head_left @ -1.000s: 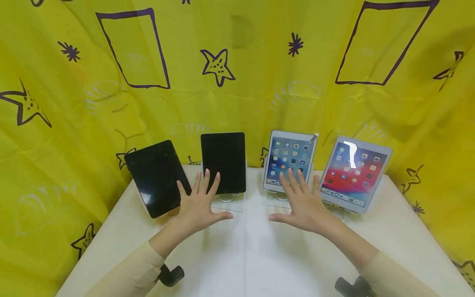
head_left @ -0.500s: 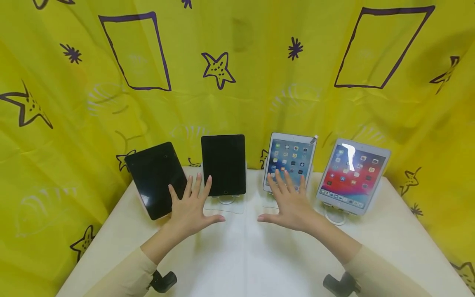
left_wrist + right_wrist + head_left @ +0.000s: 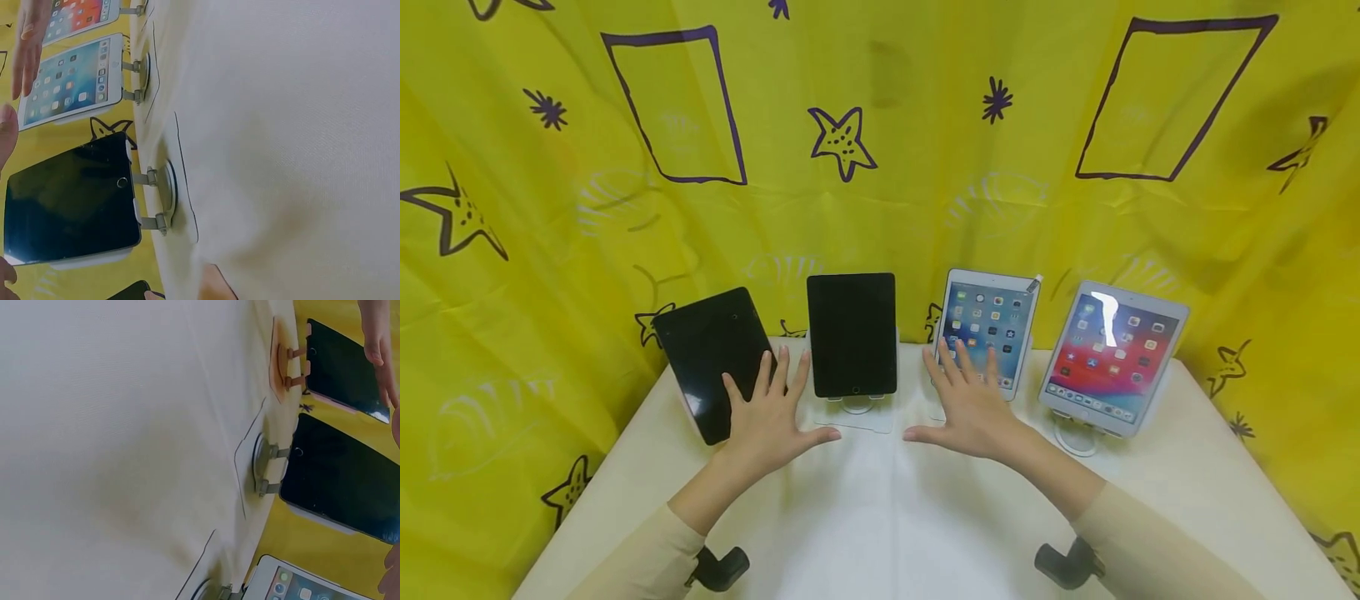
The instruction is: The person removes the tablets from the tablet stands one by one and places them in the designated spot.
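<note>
Four tablets would exceed a plain count, so several tablets stand on stands in a row. My left hand (image 3: 766, 423), fingers spread and straight, hovers in front of the far-left black tablet (image 3: 711, 350), partly covering it. Beside that stands a second black tablet (image 3: 853, 333), its screen dark. My right hand (image 3: 973, 412), also spread, hovers before a white tablet (image 3: 992, 312) with a lit blue home screen. Farther right is a white tablet (image 3: 1112, 354) with a red and blue screen. Neither hand holds anything. In the left wrist view, a metal stand (image 3: 165, 194) props a black tablet.
The tablets stand along the back of a white table (image 3: 880, 533). Behind and around it hangs a yellow curtain (image 3: 917, 183) with drawn stars and frames. An orange-toned stand (image 3: 282, 369) shows in the right wrist view. Black wrist mounts (image 3: 722, 569) sit under both sleeves.
Both hands have shifted left and stay spread. The right hand has moved away from the far-right tablet. The head view has tilted slightly, and the tablets stay in place.
</note>
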### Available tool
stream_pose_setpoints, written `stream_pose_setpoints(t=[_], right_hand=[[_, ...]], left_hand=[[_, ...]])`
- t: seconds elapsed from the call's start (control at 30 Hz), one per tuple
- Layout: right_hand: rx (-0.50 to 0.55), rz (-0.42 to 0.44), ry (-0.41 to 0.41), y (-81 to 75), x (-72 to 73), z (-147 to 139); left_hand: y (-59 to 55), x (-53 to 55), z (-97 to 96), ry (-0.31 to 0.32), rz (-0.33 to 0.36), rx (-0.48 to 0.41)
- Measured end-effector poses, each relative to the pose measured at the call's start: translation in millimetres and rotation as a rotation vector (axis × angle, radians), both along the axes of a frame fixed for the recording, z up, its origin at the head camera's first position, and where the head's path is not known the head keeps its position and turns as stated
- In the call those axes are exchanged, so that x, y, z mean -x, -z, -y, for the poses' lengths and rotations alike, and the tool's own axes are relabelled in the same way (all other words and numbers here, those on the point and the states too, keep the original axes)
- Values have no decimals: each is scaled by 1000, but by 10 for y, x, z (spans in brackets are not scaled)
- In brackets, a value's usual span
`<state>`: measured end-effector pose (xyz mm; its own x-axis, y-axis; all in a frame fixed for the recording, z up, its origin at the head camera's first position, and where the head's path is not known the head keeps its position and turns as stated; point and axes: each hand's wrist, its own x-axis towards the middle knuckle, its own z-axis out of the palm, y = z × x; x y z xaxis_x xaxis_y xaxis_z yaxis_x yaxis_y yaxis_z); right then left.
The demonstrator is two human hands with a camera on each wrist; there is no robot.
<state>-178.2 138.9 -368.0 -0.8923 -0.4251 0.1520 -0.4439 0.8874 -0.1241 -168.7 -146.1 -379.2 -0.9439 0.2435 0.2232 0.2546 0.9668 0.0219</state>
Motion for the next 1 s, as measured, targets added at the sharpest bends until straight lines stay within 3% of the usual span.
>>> stream_pose_setpoints(t=[0.3, 0.53, 1.0], right_hand=[[-11, 13, -14, 16, 88, 122], [-17, 36, -34, 46, 141, 227], [28, 34, -74, 68, 227, 526]], left_hand=[[64, 7, 130, -50, 46, -70], [87, 4, 231, -67, 25, -150], [150, 19, 394, -113, 42, -198]])
